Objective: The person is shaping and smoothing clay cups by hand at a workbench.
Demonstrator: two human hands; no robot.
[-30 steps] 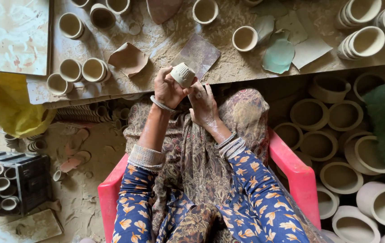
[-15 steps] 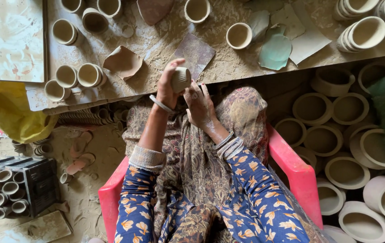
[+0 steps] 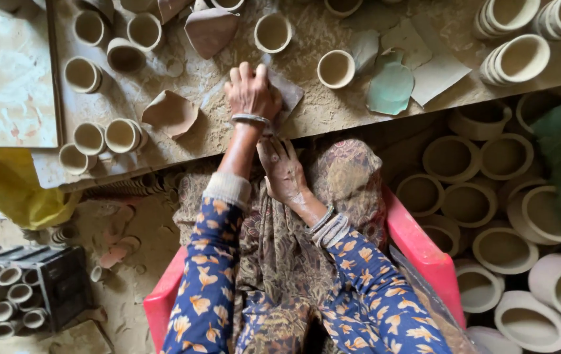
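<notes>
My left hand [image 3: 251,92] reaches out over the dusty work table [image 3: 333,115], palm down, lying on a dark sheet of abrasive paper [image 3: 288,95]. The small clay cup it held a moment ago is not visible; whether it sits under the palm I cannot tell. My right hand [image 3: 284,170] rests on my lap below the table edge, fingers spread and dusty, holding nothing. Small clay cups stand close to the left hand, one [image 3: 272,33] just beyond it and one [image 3: 336,69] to its right.
More small cups [image 3: 107,136] lie on the table's left, with torn paper scraps [image 3: 170,113] and a green sheet [image 3: 390,88]. Stacked cups [image 3: 515,60] sit at the top right. Larger clay pots [image 3: 470,203] cover the floor on the right. A black crate [image 3: 64,288] of cups stands lower left. I sit in a red chair [image 3: 425,252].
My left hand moved from above my lap forward onto the table, and the small cup is no longer visible. My right hand let go and dropped to my lap.
</notes>
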